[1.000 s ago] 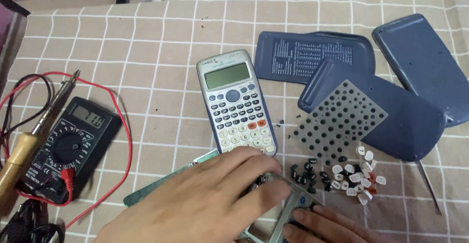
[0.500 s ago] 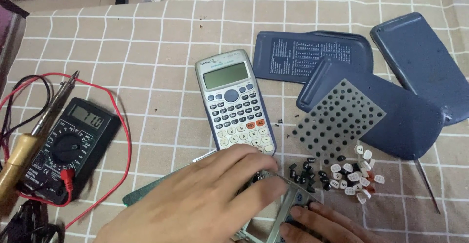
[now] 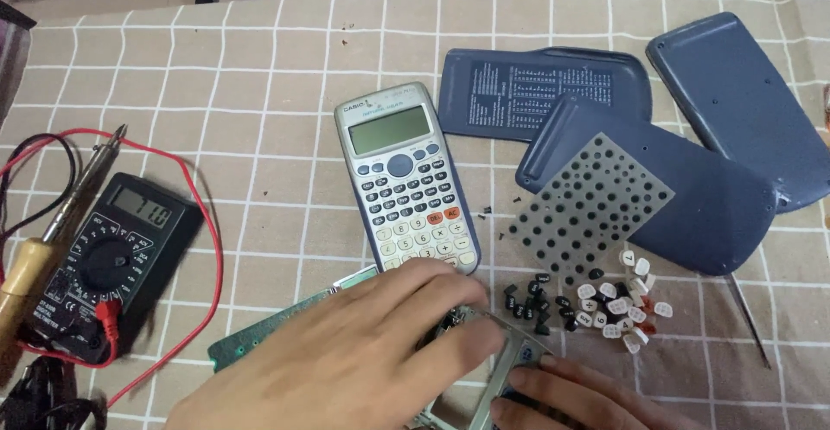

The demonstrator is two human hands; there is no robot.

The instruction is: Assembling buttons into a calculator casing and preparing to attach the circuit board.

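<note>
A: We've got the left hand (image 3: pixel 346 361) spread flat over the silver keypad frame (image 3: pixel 510 356) at the bottom edge, below the whole calculator (image 3: pixel 406 179)

B: And the right hand (image 3: pixel 575 400) pinches that frame's lower corner, beside loose keys (image 3: pixel 596 300)

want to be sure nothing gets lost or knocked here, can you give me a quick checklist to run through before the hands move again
1. Calculator front frame held by both hands: ok, the left hand lies over it and the right hand touches its lower edge.
2. Loose key caps gathered in one pile: ok, but they lie close beside the right hand.
3. Tiny screws accounted for: cannot tell, a few dark specks lie scattered on the cloth.
4. Green circuit board free: not ok, the left hand partly covers it.
5. Soldering iron away from the hands: ok, at the far left beside the multimeter.
6. Intact calculator undisturbed: ok, flat above the left hand.
</note>
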